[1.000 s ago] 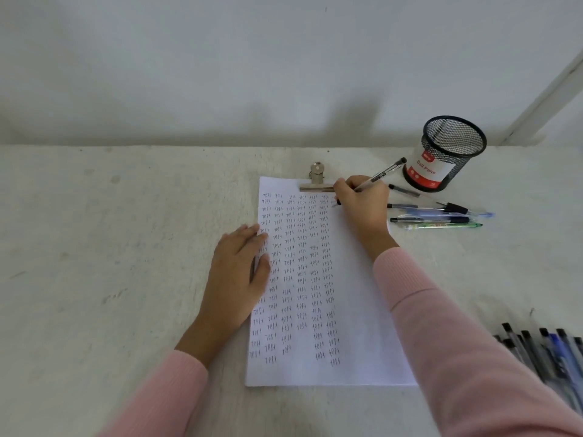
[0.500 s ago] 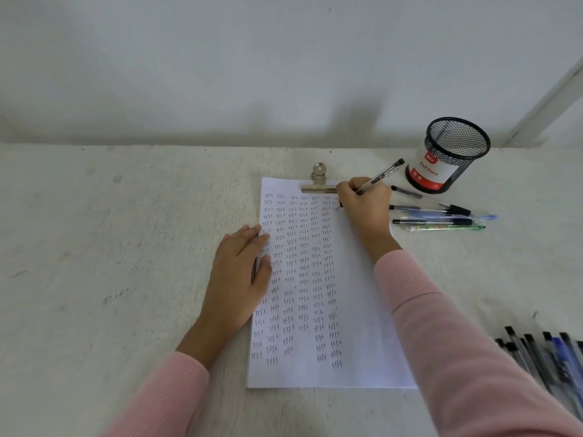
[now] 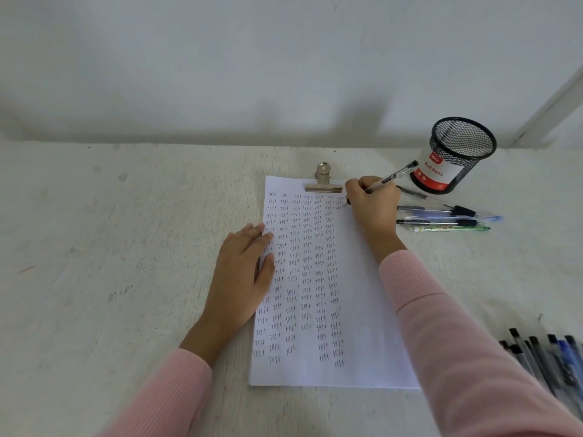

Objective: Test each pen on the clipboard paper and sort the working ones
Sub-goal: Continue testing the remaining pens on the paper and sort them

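A white sheet of paper (image 3: 359,310) under a metal clip (image 3: 323,183) is covered with columns of the written word "test". My right hand (image 3: 373,205) grips a clear black-capped pen (image 3: 392,176) with its tip on the paper near the top right column. My left hand (image 3: 243,272) lies flat on the paper's left edge, fingers straight. A black mesh pen cup (image 3: 454,156) with a red and white label stands at the right. Several pens (image 3: 441,216) lie below the cup. Another group of pens (image 3: 549,357) lies at the lower right.
The table (image 3: 126,247) is a rough whitish surface with a pale wall behind it. A white post (image 3: 555,99) rises at the far right.
My right hand with the pen has shifted slightly to the right along the top rows while writing. My left hand stays where it was.
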